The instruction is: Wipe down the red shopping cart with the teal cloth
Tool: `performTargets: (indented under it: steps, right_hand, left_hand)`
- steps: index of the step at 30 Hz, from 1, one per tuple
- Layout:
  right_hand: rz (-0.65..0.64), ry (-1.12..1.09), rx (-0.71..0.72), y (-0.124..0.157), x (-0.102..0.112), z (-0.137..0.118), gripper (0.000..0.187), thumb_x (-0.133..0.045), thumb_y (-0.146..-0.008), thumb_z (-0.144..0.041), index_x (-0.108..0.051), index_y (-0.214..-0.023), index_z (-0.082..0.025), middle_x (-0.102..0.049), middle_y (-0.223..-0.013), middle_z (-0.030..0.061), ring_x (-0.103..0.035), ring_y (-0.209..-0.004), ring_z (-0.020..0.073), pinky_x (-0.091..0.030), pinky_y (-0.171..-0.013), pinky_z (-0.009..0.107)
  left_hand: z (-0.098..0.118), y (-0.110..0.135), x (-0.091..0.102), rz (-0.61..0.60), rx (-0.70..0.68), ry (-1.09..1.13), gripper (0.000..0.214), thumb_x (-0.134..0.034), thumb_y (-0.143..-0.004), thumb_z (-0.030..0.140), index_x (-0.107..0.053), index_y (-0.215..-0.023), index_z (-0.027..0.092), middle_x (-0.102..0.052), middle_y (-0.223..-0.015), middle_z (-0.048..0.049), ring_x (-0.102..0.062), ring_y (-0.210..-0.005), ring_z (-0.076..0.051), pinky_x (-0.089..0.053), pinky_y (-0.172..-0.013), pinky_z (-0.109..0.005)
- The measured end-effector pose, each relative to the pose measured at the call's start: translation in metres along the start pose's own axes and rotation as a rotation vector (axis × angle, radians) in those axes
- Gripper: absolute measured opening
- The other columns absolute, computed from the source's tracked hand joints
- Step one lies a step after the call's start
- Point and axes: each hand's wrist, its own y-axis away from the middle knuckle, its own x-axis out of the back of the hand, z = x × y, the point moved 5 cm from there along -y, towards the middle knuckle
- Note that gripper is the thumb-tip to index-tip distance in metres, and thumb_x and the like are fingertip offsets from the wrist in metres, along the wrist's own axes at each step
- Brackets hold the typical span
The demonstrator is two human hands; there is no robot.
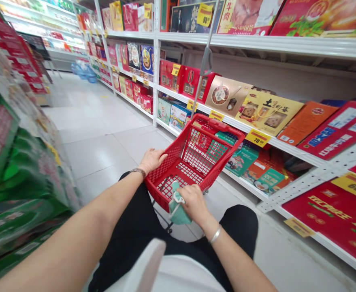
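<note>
In front of my knees stands a small red plastic shopping cart (186,166) with lattice walls; nothing shows on its basket floor. My left hand (152,159) is closed over the basket's left rim, fingers bent across the edge. A pale green cloth (180,213), bunched up and with a white loop or cord at its top, is pinched in my right hand (195,202). This hand is at the basket's near edge, and part of the cloth hangs down outside it. My right fingertips are partly hidden by the cloth.
White shelving (156,61) with boxed goods and yellow price tags runs along the right. A thin metal pole (206,61) rises behind the cart. Green packages (28,170) are stacked close on the left. A tiled aisle (89,121) leads away, with blue water bottles (88,74) farther off.
</note>
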Motion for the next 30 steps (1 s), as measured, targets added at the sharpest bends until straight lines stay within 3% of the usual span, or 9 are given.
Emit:
performTargets:
  steps: [3, 6, 10, 13, 16, 20, 24, 27, 30]
  right_hand:
    - [0.030, 0.046, -0.029, -0.001, 0.017, 0.041, 0.012, -0.061, -0.094, -0.019, -0.071, -0.100, -0.020, -0.071, -0.086, 0.0043, -0.061, -0.084, 0.0182, -0.036, -0.085, 0.033]
    - [0.100, 0.062, -0.151, 0.000, 0.029, 0.087, 0.012, -0.059, -0.094, -0.019, -0.071, -0.098, -0.020, -0.072, -0.091, 0.0044, -0.061, -0.088, 0.0180, -0.034, -0.088, 0.032]
    - [0.192, 0.097, -0.238, 0.008, 0.034, 0.115, 0.016, -0.055, -0.097, -0.022, -0.070, -0.090, -0.020, -0.071, -0.086, 0.0037, -0.060, -0.086, 0.0183, -0.034, -0.090, 0.032]
    - [0.243, 0.137, -0.280, 0.013, 0.035, 0.115, 0.020, -0.052, -0.096, -0.020, -0.069, -0.087, -0.021, -0.070, -0.083, 0.0034, -0.060, -0.085, 0.0188, -0.034, -0.093, 0.033]
    - [0.258, 0.130, -0.299, 0.015, 0.036, 0.101, 0.017, -0.055, -0.095, -0.021, -0.068, -0.084, -0.021, -0.069, -0.082, 0.0033, -0.058, -0.085, 0.0200, -0.033, -0.097, 0.037]
    - [0.244, 0.068, -0.221, 0.021, 0.024, 0.056, 0.019, -0.058, -0.093, -0.029, -0.065, -0.078, -0.021, -0.063, -0.074, 0.0028, -0.055, -0.080, 0.0208, -0.037, -0.093, 0.037]
    - [0.249, 0.031, -0.115, 0.032, 0.012, 0.013, 0.023, -0.053, -0.095, -0.031, -0.064, -0.078, -0.021, -0.060, -0.075, 0.0038, -0.052, -0.079, 0.0216, -0.040, -0.087, 0.037]
    - [0.294, -0.022, -0.139, 0.030, 0.027, 0.023, 0.024, -0.048, -0.098, -0.032, -0.066, -0.084, -0.021, -0.062, -0.079, 0.0049, -0.054, -0.079, 0.0211, -0.041, -0.080, 0.034]
    - [0.498, 0.021, -0.337, 0.024, 0.068, 0.073, 0.029, -0.044, -0.102, -0.037, -0.067, -0.095, -0.019, -0.064, -0.086, 0.0076, -0.056, -0.082, 0.0218, -0.042, -0.078, 0.033]
  left_hand:
    - [0.003, -0.001, 0.001, -0.034, -0.004, -0.003, 0.041, -0.041, -0.098, 0.045, -0.070, -0.117, 0.022, -0.075, -0.117, -0.0095, -0.066, -0.115, -0.021, -0.035, -0.113, -0.035]
    - [0.005, -0.002, 0.001, -0.045, 0.036, -0.003, 0.042, -0.040, -0.099, 0.045, -0.066, -0.124, 0.024, -0.076, -0.116, -0.0088, -0.066, -0.116, -0.022, -0.034, -0.115, -0.037]
    - [0.012, 0.022, -0.005, 0.005, 0.152, -0.003, 0.056, -0.036, -0.100, 0.044, -0.042, -0.150, 0.021, -0.066, -0.136, -0.0149, -0.055, -0.132, -0.030, -0.020, -0.121, -0.058]
    - [0.029, 0.068, -0.017, 0.114, 0.262, 0.025, 0.064, -0.035, -0.099, 0.046, -0.031, -0.156, 0.018, -0.042, -0.158, -0.0182, -0.032, -0.149, -0.036, -0.013, -0.121, -0.066]
    - [0.058, 0.114, -0.034, 0.117, 0.250, 0.050, 0.068, -0.043, -0.096, 0.051, -0.035, -0.155, 0.018, -0.033, -0.163, -0.0183, -0.019, -0.154, -0.038, -0.008, -0.120, -0.070]
    - [0.093, 0.140, -0.040, 0.079, 0.052, 0.078, 0.058, -0.049, -0.094, 0.046, -0.049, -0.148, 0.024, -0.040, -0.159, -0.0145, -0.022, -0.154, -0.035, 0.001, -0.123, -0.066]
    - [0.093, 0.141, -0.034, 0.031, 0.008, 0.117, 0.048, -0.049, -0.095, 0.038, -0.057, -0.141, 0.027, -0.057, -0.147, -0.0111, -0.036, -0.148, -0.032, 0.001, -0.123, -0.066]
    - [0.087, 0.143, -0.032, 0.007, -0.012, 0.114, 0.037, -0.048, -0.094, 0.037, -0.070, -0.124, 0.030, -0.067, -0.136, -0.0083, -0.044, -0.142, -0.034, 0.002, -0.122, -0.068]
    - [0.084, 0.148, -0.033, -0.001, -0.023, 0.098, 0.032, -0.048, -0.095, 0.034, -0.077, -0.107, 0.033, -0.072, -0.126, -0.0052, -0.052, -0.134, -0.034, 0.001, -0.123, -0.069]
